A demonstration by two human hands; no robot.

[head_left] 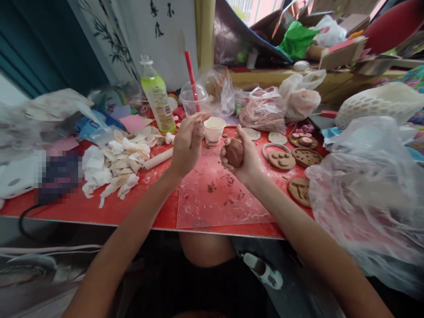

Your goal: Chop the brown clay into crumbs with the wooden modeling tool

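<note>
A smooth lump of reddish-brown clay point(234, 153) rests in my right hand point(244, 160), whose fingers curl around it above the table. My left hand point(188, 143) is raised to the left of it, palm turned inward, fingers stretched out and holding nothing. Between the hands, a little farther back, stands a small paper cup point(214, 131). Under them lies a clear sheet point(205, 207) scattered with brown clay crumbs. To the right of my right hand lie several flat clay discs, among them one with raised bumps point(281, 160) beside a pale ring point(269, 147).
Crumpled tissues point(115, 161), a pale rolling pin point(159, 159) and a bottle of green drink point(157, 99) stand or lie on the left. Behind is a plastic cup point(192, 99) near a red stick point(192, 79). Bagged clay point(263, 110) sits at the back; a large plastic bag point(367, 198) overhangs the right edge.
</note>
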